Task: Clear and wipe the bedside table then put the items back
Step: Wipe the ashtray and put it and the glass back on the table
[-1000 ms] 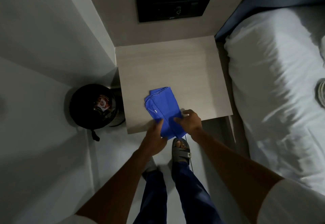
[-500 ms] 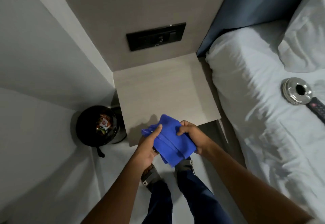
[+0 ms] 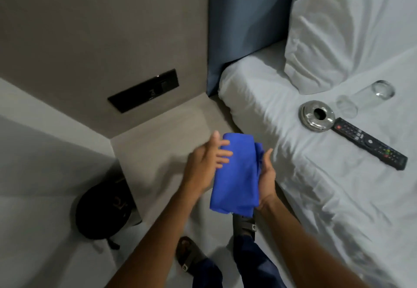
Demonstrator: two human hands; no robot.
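A folded blue cloth (image 3: 237, 174) is held in the air over the near right corner of the bedside table (image 3: 162, 152), between the 2 hands. The right hand (image 3: 267, 179) cups the cloth's right edge, fingers curled under and thumb up along the side, gripping it. The left hand (image 3: 208, 160) is open and flat, its fingers spread against the cloth's upper left face; motion blur hides whether it grips anything. The pale wood top runs far toward the wall corner, its left edge dropping to the floor beside a black bin (image 3: 101, 213), its right edge close against the bed (image 3: 316, 197). On the white sheet to the right lie a round metal ashtray (image 3: 317, 116), a black remote (image 3: 370, 144) touching it on the near right, and a clear glass (image 3: 365, 98) on its side just beyond, below a pillow (image 3: 352, 30). The sheet near the mattress edge is bare. A dark switch panel (image 3: 144, 90) sits on the far wall above the table. 2 sandalled feet stand on the floor below the hands.
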